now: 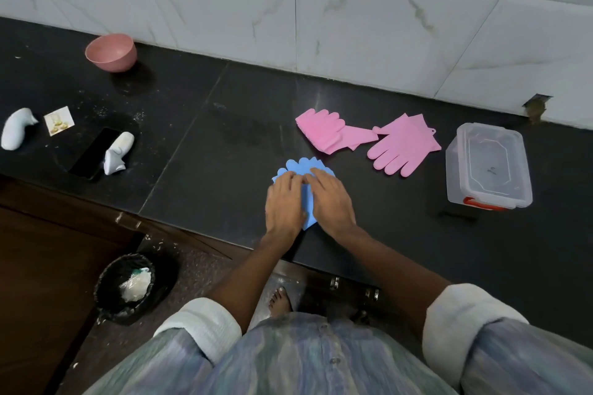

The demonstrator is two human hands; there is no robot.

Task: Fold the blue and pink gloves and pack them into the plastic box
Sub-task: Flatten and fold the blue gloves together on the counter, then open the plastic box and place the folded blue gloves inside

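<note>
Head view: left hand and right hand lie flat, fingers extended, pressing blue gloves onto counter. Pink gloves at 1 o'clock. Box at 3 o'clock, lidded, contents unclear. Bowl at 10 o'clock.

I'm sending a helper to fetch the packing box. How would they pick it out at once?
On the black counter, look far right, past the pink gloves. The plastic box stands there: clear, lidded, with a red latch, the only see-through thing on it.
</note>
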